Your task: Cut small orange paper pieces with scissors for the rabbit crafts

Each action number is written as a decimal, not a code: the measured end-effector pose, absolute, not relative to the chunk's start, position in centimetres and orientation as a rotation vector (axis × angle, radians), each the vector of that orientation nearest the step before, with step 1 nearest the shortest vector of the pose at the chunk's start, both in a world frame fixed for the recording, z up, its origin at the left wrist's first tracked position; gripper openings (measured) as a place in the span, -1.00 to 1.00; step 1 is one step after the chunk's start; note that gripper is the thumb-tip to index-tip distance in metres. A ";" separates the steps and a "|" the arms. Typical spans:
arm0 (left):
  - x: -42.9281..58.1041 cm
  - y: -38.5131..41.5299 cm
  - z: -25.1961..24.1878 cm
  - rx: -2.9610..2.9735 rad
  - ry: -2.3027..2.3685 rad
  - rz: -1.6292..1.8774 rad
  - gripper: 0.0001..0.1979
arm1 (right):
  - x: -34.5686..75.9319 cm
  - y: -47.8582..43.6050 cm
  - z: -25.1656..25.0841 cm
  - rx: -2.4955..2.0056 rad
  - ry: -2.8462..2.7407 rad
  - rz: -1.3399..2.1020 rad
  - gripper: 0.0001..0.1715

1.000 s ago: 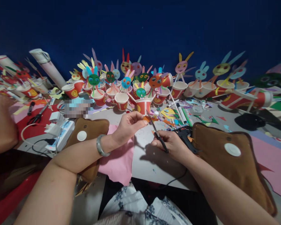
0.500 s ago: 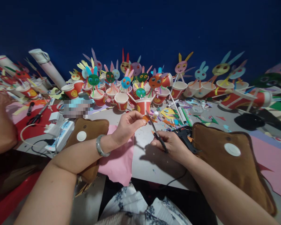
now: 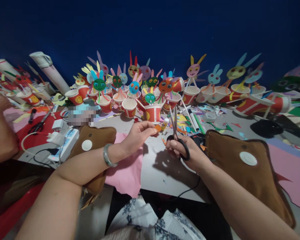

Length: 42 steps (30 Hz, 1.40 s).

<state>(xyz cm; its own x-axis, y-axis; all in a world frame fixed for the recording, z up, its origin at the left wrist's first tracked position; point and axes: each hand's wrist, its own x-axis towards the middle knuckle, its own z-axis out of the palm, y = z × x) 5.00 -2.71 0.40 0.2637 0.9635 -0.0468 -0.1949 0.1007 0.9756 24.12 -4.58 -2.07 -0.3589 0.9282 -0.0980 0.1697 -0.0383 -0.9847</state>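
Note:
Between thumb and fingers, my left hand pinches a small orange piece of paper above the table. My right hand grips black-handled scissors, fingers through the loops and blades pointing up and away. The blades stand slightly apart, to the right of the orange paper and not touching it. Beyond my hands is a red and white paper cup with a green rabbit face. Under my left wrist lies a sheet of pink paper.
Rows of paper cups with rabbit faces line the blue wall. Brown pouches flank my arms. A power strip, markers and paper scraps lie about. Another person's arm rests at the left.
My right hand has drawn the scissors right, away from the orange paper, and turned them more upright. The orange paper shows more fully. My left hand has barely moved.

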 end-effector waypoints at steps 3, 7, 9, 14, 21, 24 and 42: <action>5.0 -2.8 0.4 1.196 0.907 0.984 -0.90 | 24.2 -4.5 -2.2 -1.160 -1.553 1.460 -0.57; 5.1 -2.9 0.0 1.323 0.890 0.866 -0.89 | 23.8 -4.7 -1.9 -1.182 -1.488 1.376 -0.68; 5.1 -2.9 -0.4 1.376 0.875 0.820 -0.88 | 23.7 -4.8 -1.8 -1.204 -1.448 1.354 -0.70; 5.2 -3.0 -0.9 1.422 0.864 0.782 -0.88 | 23.5 -4.8 -1.8 -1.210 -1.435 1.373 -0.69; 5.3 -2.9 -0.6 1.376 0.832 0.815 -0.79 | 23.5 -4.8 -2.1 -1.191 -1.433 1.371 -0.68; 5.3 -3.0 -0.7 1.376 0.813 0.775 -0.81 | 23.6 -4.8 -2.3 -1.186 -1.437 1.367 -0.66; 5.0 -3.1 0.5 1.164 0.899 1.100 -0.83 | 22.7 -5.3 -1.6 -1.172 -1.685 1.438 -0.44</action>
<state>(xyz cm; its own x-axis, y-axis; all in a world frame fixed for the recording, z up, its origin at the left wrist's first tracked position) 4.99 -3.08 0.46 0.2446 0.9696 0.0065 -0.1862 0.0404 0.9817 22.74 -5.31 -1.57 -0.4103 0.9079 -0.0854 0.2269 0.0109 -0.9738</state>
